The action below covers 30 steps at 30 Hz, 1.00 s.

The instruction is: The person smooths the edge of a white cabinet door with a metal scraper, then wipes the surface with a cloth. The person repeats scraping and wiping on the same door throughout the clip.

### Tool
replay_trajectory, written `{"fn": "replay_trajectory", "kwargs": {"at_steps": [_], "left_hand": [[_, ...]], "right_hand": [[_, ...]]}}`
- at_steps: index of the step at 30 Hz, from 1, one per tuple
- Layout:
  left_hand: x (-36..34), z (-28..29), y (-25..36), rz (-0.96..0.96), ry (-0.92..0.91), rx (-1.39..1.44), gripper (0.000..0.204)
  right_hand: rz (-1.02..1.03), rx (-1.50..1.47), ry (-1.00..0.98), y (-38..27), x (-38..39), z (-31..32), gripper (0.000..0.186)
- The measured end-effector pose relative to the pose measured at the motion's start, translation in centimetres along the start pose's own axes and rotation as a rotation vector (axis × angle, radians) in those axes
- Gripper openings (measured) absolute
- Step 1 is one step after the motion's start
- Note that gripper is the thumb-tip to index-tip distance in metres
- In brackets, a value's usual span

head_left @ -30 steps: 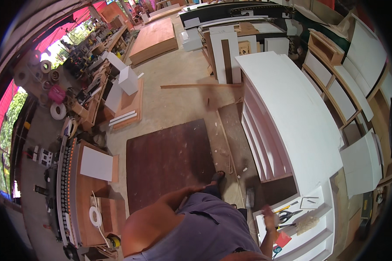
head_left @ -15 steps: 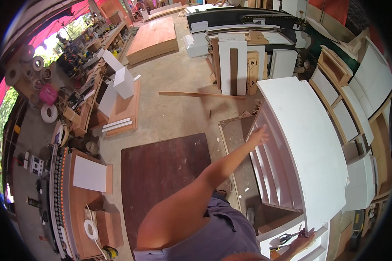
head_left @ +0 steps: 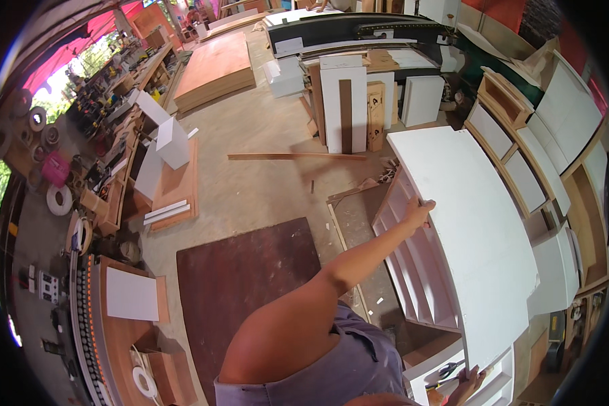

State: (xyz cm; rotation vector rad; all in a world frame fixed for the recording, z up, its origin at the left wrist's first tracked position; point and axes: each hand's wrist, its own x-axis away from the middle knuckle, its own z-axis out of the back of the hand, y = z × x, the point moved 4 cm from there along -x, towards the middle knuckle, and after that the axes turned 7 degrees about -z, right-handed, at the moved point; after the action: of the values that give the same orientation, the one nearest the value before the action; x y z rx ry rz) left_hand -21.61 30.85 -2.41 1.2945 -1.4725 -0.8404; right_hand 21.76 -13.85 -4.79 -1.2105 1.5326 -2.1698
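A large white panel (head_left: 477,230) lies along the top of a white shelved cabinet (head_left: 413,271) at my right. My left hand (head_left: 419,213) is closed on the panel's long left edge, the thumb lying over the top. My right hand (head_left: 469,384) grips the near corner of the same panel, with some fingers hidden behind it. Below that corner, dark-handled scissors (head_left: 449,369) rest in a white open unit (head_left: 504,379). Whether the panel is fixed to the cabinet I cannot tell.
A dark brown board (head_left: 247,277) lies on the floor at my left. Further ahead is a long wooden strip (head_left: 298,157). White and wooden panels (head_left: 345,108) stand upright beyond it. Wooden frames (head_left: 507,155) line the right side; a cluttered workbench (head_left: 125,128) runs along the left.
My left hand has moved from over the cabinet's shelf openings to the panel's edge and closed on it. The right hand stays at the near corner. The view has shifted slightly.
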Motion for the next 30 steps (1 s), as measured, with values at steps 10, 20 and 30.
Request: {"fn": "replay_trajectory", "kwargs": {"at_steps": [10,20,30], "left_hand": [[1.2,-0.7,-4.1,0.124,0.018,0.453,0.060],[3.7,-1.4,-2.7,0.207,-0.186,0.618,0.019],[15.6,-1.5,18.3,-0.427,-0.326,0.641,0.031]], "right_hand": [[-0.078,-0.313,-0.094,-4.0,3.6,-5.4,0.071],[0.205,0.169,0.054,-3.8,-1.0,-3.7,0.071],[0.168,-0.046,0.189,-1.5,6.9,-13.0,0.069]]}}
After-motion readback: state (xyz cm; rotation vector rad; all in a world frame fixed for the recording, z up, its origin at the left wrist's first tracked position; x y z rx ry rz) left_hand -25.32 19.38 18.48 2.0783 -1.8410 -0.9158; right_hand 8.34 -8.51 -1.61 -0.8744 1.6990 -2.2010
